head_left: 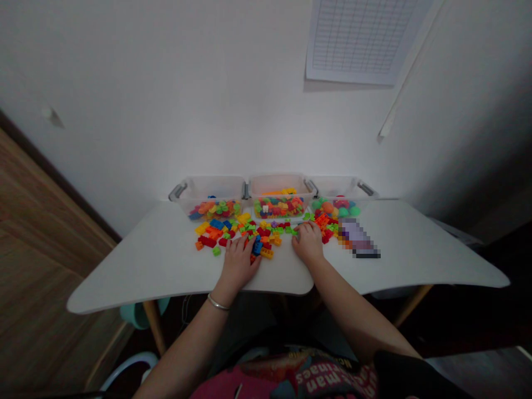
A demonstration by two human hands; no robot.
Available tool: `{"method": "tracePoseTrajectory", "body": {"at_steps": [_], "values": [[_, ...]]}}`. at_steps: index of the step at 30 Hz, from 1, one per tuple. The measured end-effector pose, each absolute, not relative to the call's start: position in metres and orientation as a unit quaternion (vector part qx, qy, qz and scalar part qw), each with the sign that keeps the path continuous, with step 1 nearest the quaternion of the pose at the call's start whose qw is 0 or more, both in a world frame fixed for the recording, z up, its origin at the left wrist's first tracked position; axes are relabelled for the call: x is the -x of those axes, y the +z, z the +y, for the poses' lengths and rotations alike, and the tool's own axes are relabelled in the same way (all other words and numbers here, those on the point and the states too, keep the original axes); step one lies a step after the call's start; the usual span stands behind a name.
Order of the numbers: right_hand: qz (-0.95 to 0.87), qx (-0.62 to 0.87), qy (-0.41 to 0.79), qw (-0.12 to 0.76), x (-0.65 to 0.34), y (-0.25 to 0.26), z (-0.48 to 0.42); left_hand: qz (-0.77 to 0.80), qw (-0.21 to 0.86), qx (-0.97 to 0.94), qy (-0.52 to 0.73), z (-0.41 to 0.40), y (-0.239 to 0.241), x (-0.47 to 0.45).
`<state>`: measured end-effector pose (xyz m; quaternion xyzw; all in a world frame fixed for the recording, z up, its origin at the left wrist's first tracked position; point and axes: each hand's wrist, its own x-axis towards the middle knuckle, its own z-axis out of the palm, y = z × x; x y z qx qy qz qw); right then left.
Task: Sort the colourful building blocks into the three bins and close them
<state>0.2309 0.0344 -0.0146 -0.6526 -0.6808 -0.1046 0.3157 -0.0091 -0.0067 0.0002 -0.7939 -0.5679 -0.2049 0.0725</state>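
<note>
Blocks in a mess on the surface by clear boxes. Looked light and hard, best pinched by the sides. Saw left hand open over some, right hand curled by green ones. Could not tell if gripping there.

Passage: table, left front | rear: three bins block | middle: loose bricks | right: pixelated object

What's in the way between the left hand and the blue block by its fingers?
Nothing I can see. The blue block is right beside the left hand, though I can't tell if they touch. The yellow-orange block is on the blue one's other side, so it isn't between them.
</note>
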Motion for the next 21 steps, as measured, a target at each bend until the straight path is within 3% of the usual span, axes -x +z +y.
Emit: {"method": "tracePoseTrajectory", "body": {"at_steps": [21], "values": [[-0.699,0.641,-0.102,0.299,-0.2305,-0.0169,0.0313,-0.568,0.059,0.795,-0.204,-0.0073,0.0025,0.0088]]}}
